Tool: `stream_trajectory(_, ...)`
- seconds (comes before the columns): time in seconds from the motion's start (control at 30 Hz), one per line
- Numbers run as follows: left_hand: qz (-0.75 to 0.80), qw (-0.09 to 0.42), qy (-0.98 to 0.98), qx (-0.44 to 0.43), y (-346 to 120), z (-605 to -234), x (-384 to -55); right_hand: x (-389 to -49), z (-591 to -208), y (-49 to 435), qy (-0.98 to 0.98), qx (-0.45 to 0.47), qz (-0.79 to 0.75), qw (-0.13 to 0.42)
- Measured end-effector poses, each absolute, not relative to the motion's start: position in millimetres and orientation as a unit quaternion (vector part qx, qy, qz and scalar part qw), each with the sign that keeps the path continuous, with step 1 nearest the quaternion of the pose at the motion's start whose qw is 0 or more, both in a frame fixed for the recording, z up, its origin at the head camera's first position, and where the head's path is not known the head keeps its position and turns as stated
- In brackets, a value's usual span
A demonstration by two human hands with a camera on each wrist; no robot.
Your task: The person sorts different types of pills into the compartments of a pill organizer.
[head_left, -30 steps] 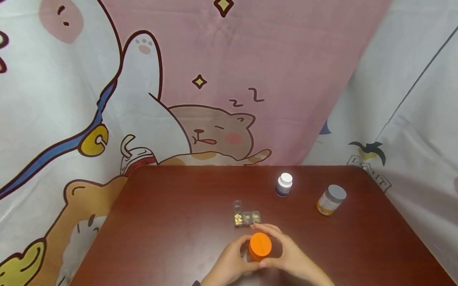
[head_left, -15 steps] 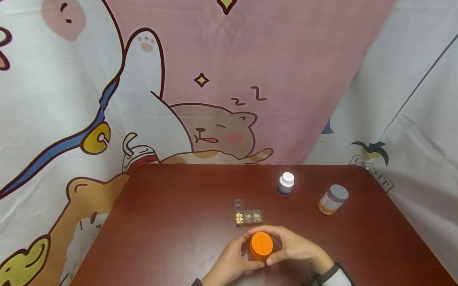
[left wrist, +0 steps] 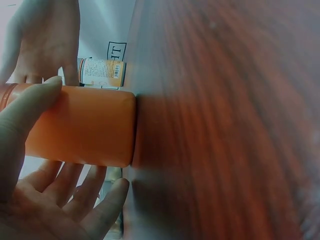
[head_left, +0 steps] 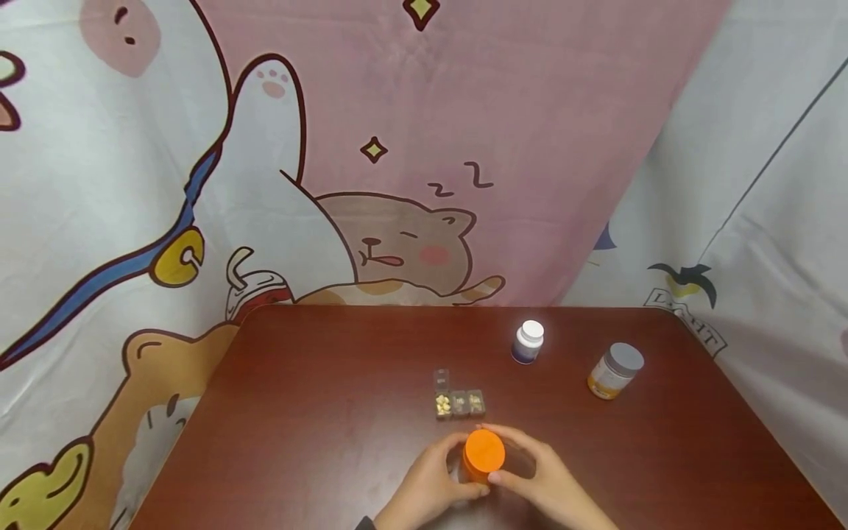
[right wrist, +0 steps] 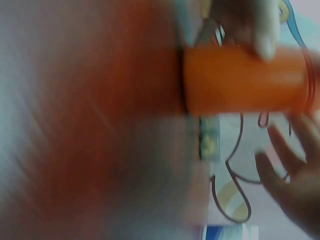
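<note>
An orange bottle [left wrist: 90, 125] with an orange screw cap [head_left: 484, 450] stands upright, its base at the table top. My left hand [head_left: 427, 478] wraps round its body, thumb on the near side and the other fingers behind. My right hand [head_left: 546, 478] curves round the cap from the right, thumb at the near edge and a forefinger at the far edge. Just beyond lies a small clear pill organizer [head_left: 459, 403]. Its left compartment's lid [head_left: 442, 380] is flipped back, showing pale yellow pills [head_left: 443, 405]. The right wrist view is blurred.
A white bottle [head_left: 528, 341] with a dark blue base stands at the back of the brown table [head_left: 318, 383]. To the right is a grey-lidded jar [head_left: 615, 370] with a white and orange label. A cartoon-printed cloth [head_left: 530, 110] hangs behind the table.
My right hand's fingers turned leftward round the cap, then swung back to the right, and its wrist shifted with them. My left hand and the orange bottle keep their place.
</note>
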State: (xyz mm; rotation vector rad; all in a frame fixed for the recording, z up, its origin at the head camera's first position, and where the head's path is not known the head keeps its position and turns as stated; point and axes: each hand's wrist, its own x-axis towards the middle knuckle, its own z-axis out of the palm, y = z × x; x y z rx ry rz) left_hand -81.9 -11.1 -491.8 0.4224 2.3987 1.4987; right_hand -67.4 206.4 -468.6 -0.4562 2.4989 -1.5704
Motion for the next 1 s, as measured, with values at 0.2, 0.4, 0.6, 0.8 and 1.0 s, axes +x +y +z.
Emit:
stream_trajectory(0.2,0.527,0.142,0.825,0.148,-12.0,-492.1,-81.4,-49.4,-475.7,183.6,0.883,-0.071,-0.460,-0.056)
stream_trajectory(0.4,0.531,0.147,0.822,0.144,-12.5,-492.8,-81.7,-43.0,-482.1,178.6,0.904,-0.099,-0.392,-0.139)
stream_trajectory(0.6,0.537,0.149,0.818,0.147,-12.4,-493.5,-82.2,-50.3,-479.6,191.2,0.896,-0.171,-0.393,-0.116)
stream_trajectory(0.8,0.538,0.156,0.817,0.141,-11.6,-493.2,-81.7,-86.1,-469.3,212.2,0.771,-0.317,-0.545,0.090)
stream_trajectory(1.0,0.527,0.137,0.825,0.152,-10.2,-494.0,-80.4,-118.7,-464.3,215.7,0.691,-0.377,-0.568,0.240)
